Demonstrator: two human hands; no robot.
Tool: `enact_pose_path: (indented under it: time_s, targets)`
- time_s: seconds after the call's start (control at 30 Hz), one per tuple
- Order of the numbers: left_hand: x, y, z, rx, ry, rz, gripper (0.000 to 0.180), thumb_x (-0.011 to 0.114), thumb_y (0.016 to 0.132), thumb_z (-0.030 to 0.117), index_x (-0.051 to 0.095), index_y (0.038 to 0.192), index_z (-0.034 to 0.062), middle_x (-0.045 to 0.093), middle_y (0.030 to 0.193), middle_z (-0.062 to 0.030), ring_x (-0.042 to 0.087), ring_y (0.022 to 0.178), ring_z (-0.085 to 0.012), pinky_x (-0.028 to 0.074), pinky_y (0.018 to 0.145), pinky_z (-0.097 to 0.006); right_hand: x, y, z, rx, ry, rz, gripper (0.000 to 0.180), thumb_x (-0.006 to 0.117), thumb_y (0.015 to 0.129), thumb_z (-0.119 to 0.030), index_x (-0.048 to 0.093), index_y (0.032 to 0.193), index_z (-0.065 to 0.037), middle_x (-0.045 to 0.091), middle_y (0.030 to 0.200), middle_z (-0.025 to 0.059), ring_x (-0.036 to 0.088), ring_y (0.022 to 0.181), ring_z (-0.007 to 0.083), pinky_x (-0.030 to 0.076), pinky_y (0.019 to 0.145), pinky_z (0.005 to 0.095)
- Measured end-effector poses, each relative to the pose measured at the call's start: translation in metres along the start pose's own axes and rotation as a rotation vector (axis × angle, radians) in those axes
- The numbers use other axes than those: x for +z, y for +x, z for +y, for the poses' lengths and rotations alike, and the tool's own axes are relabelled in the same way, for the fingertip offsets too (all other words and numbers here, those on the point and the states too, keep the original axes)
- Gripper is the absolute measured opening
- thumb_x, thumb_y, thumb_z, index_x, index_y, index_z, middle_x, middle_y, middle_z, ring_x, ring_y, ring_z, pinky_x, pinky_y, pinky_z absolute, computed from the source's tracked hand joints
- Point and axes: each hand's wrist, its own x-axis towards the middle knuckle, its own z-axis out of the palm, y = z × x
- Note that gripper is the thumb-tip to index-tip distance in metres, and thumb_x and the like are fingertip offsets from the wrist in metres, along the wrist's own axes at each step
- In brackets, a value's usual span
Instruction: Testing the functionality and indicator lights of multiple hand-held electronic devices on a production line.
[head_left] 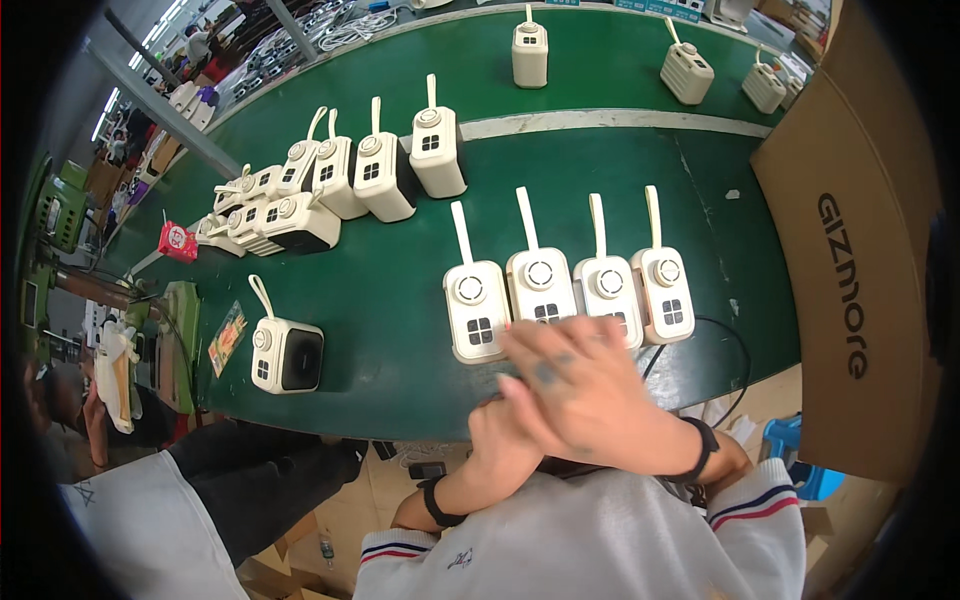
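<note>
My right hand (pixel 585 385) lies across my left hand (pixel 500 440) at the near table edge. Its fingers are stretched out, slightly blurred, over the lower part of a row of cream boxy devices. My left hand is partly covered, and its fingers are hidden. From left to right the row has a first device (pixel 477 300), a second device (pixel 540 272), a third device (pixel 608 282) and a fourth device (pixel 668 290). Each has a round dial, a dark four-square panel and a strap loop pointing away from me. Whether my fingertips touch the middle ones, I cannot tell.
Several similar devices (pixel 385 180) stand grouped at the left; one device (pixel 287 355) with a dark side sits nearer. More stand beyond a pale strip (pixel 620 120) on the green table (pixel 400 290). A large cardboard box (pixel 850 260) borders the right. Another person's leg (pixel 270 490) is at lower left.
</note>
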Motion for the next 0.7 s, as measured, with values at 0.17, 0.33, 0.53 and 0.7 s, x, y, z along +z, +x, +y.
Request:
enact_pose_path:
  time_s: [0.17,0.33,0.53,0.7]
  targets:
    - [-0.018,0.016,0.012,-0.004,0.069,0.112,0.074,0.06,0.069,0.003,0.044,0.141,0.0073,0.049,0.049,-0.0033,0.052,0.038,-0.0204,0.047,0.041,-0.034,-0.031,-0.058,0.029,0.233,-0.257,0.199,0.031,0.067,0.08,-0.014,0.066,0.107,0.0,0.059,0.11,0.0073,0.053,0.09,0.0235,0.036,0.079,0.0373]
    - [-0.033,0.02,0.01,0.016,-0.03,0.047,0.066,0.056,0.073,-0.001,0.043,0.138,0.0014,0.052,0.053,-0.0086,0.052,0.04,-0.0253,0.046,0.045,-0.035,-0.032,-0.078,0.051,0.27,-0.384,0.189,0.035,0.068,0.078,-0.013,0.065,0.11,0.001,0.06,0.114,0.0081,0.053,0.088,0.0236,0.037,0.081,0.0376]
    - [-0.044,0.016,0.003,0.065,-0.094,0.388,0.052,0.057,0.075,-0.003,0.055,0.126,-0.0006,0.061,0.088,-0.0115,0.057,0.076,-0.0253,0.047,0.063,-0.031,-0.028,-0.079,0.053,0.254,-0.388,0.197,0.038,0.07,0.077,-0.015,0.064,0.11,0.002,0.06,0.113,0.0092,0.055,0.083,0.0223,0.039,0.079,0.0368]
    - [-0.054,0.008,-0.003,-0.004,0.065,0.329,0.046,0.06,0.072,0.002,0.06,0.118,0.0001,0.055,0.122,-0.0137,0.049,0.11,-0.0353,0.038,0.093,-0.044,-0.027,-0.083,0.061,0.256,-0.306,0.228,0.037,0.07,0.076,-0.015,0.064,0.11,0.001,0.06,0.114,0.0089,0.055,0.081,0.0216,0.038,0.079,0.0366]
